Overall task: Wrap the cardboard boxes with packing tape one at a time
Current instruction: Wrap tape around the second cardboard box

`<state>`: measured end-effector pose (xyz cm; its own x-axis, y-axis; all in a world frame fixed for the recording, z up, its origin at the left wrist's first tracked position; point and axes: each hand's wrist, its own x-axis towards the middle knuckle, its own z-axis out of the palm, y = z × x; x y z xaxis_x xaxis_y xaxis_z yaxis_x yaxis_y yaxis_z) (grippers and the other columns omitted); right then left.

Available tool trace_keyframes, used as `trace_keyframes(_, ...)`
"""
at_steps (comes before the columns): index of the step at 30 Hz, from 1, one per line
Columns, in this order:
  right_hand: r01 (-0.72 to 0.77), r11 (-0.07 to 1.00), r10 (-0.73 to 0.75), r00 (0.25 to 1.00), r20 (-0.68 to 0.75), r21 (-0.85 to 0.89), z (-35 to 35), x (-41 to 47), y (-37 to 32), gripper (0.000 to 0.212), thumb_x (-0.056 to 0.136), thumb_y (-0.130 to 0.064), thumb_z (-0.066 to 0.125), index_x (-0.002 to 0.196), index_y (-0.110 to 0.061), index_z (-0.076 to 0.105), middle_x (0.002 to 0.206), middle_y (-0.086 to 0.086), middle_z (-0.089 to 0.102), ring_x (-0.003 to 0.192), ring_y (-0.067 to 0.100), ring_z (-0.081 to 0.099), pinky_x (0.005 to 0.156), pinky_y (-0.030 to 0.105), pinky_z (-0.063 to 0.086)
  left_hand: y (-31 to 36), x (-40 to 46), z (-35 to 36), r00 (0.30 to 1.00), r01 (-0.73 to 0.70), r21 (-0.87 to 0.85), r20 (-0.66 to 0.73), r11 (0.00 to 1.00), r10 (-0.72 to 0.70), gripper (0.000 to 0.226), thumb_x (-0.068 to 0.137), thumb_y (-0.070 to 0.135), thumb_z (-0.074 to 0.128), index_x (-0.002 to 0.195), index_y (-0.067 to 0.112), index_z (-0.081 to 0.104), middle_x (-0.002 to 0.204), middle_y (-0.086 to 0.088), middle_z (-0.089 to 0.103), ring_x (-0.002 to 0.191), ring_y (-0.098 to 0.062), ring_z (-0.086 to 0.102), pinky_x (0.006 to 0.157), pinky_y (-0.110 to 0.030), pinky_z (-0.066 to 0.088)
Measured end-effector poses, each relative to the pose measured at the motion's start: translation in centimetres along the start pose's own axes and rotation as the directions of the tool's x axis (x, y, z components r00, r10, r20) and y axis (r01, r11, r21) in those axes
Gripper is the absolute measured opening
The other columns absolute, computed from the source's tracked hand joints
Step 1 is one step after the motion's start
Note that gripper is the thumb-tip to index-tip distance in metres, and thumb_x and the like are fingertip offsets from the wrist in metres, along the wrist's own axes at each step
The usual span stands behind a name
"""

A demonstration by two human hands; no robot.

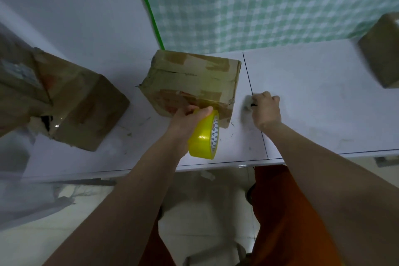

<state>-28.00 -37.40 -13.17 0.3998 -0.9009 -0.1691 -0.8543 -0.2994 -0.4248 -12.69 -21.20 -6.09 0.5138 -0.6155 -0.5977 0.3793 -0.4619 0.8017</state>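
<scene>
No legible text anywhere.

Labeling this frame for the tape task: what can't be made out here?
- Right hand: motion-blurred, head view; whether it pinches anything is unclear.
- Tape end: hidden behind left hand and tape roll.
- Right box: cut by frame edge, blurred.
- Left box: far side cut by left edge.
- Middle box: back face hidden.

Bare table (pixel 313 101) between boxes (pixel 192 80)
</scene>
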Motion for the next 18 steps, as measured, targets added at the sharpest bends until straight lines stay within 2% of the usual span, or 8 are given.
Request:
trace_keyframes(3,-0.128,0.987,0.127,0.992,0.015,0.098,0.0,-0.1,0.3,0.016,0.094,-0.013,0.051,0.100,-0.003,0.062,0.114,0.018,0.046,0.108,0.033,0.040,0.076,0.031,0.039,0.3,-0.2,0.0,1.000,-0.001,-0.025,0.022,1.000,0.002,0.054,0.059,0.035,0.084,0.099,0.017,0.053,0.119,-0.008,0.061,0.102,-0.029,0.065,0.088,-0.054,0.054)
trace_keyframes(5,-0.236,0.952,0.228,0.972,0.064,0.196,-0.3,-0.5,0.7,0.026,0.091,-0.021,0.056,0.071,-0.005,0.055,0.094,0.015,0.048,0.082,0.028,0.047,0.056,0.026,0.035,0.3,-0.3,0.1,0.999,0.009,-0.019,0.035,1.000,-0.008,0.060,0.054,0.039,0.084,0.102,0.018,0.054,0.119,-0.008,0.061,0.101,-0.029,0.066,0.088,-0.053,0.055)
trace_keyframes(6,-0.254,0.931,0.246,0.967,0.066,0.263,-0.3,-0.8,1.0,0.030,0.091,-0.020,0.057,0.067,-0.007,0.047,0.081,0.011,0.046,0.070,0.025,0.044,0.052,0.026,0.031,0.3,-0.3,0.0,0.999,0.013,-0.015,0.031,1.000,-0.012,0.059,0.056,0.038,0.084,0.103,0.018,0.055,0.117,-0.007,0.061,0.100,-0.028,0.066,0.087,-0.051,0.055)
trace_keyframes(8,-0.242,0.843,0.267,0.964,0.016,0.480,-0.8,-2.1,0.7,0.020,0.094,-0.016,0.052,0.082,-0.007,0.039,0.071,0.002,0.041,0.064,0.021,0.043,0.059,0.029,0.035,0.3,-0.6,0.0,1.000,0.004,-0.025,0.023,1.000,-0.004,0.051,0.068,0.032,0.085,0.106,0.017,0.055,0.112,-0.005,0.060,0.096,-0.025,0.065,0.084,-0.044,0.057)
trace_keyframes(11,-0.011,0.658,0.235,0.953,-0.192,0.753,-2.6,-4.4,-1.9,0.013,0.096,-0.011,0.045,0.097,-0.014,0.032,0.078,-0.003,0.048,0.070,0.022,0.053,0.067,0.038,0.043,0.4,-1.0,0.0,1.000,0.000,-0.022,-0.005,1.000,0.000,0.052,0.070,0.033,0.084,0.111,0.018,0.057,0.112,-0.005,0.060,0.097,-0.027,0.065,0.084,-0.044,0.057)
trace_keyframes(14,0.301,0.647,-0.006,0.921,-0.390,0.700,-5.2,-6.3,-6.9,0.011,0.098,-0.017,0.046,0.102,-0.021,0.036,0.088,0.001,0.057,0.070,0.020,0.059,0.064,0.036,0.049,0.8,-1.8,0.6,1.000,-0.020,-0.003,-0.014,1.000,0.020,0.061,0.065,0.036,0.086,0.115,0.015,0.058,0.113,-0.007,0.060,0.099,-0.029,0.065,0.087,-0.047,0.056)
trace_keyframes(16,0.410,0.651,-0.179,0.901,-0.395,0.639,-5.8,-7.0,-9.9,0.010,0.097,-0.021,0.047,0.101,-0.023,0.038,0.092,0.003,0.057,0.077,0.024,0.059,0.067,0.038,0.048,1.0,-2.2,0.7,0.999,-0.041,-0.008,-0.018,0.999,0.041,0.068,0.052,0.042,0.084,0.109,0.015,0.059,0.114,-0.011,0.063,0.099,-0.030,0.066,0.088,-0.050,0.055)
trace_keyframes(18,0.442,0.688,-0.307,0.896,-0.321,0.576,-5.4,-7.1,-12.0,0.008,0.098,-0.021,0.047,0.102,-0.017,0.041,0.091,0.007,0.057,0.081,0.027,0.058,0.071,0.042,0.048,0.8,-2.1,0.6,0.999,-0.050,0.008,-0.004,0.999,0.050,0.055,0.053,0.042,0.083,0.096,0.017,0.060,0.108,-0.012,0.066,0.096,-0.029,0.067,0.090,-0.049,0.055)
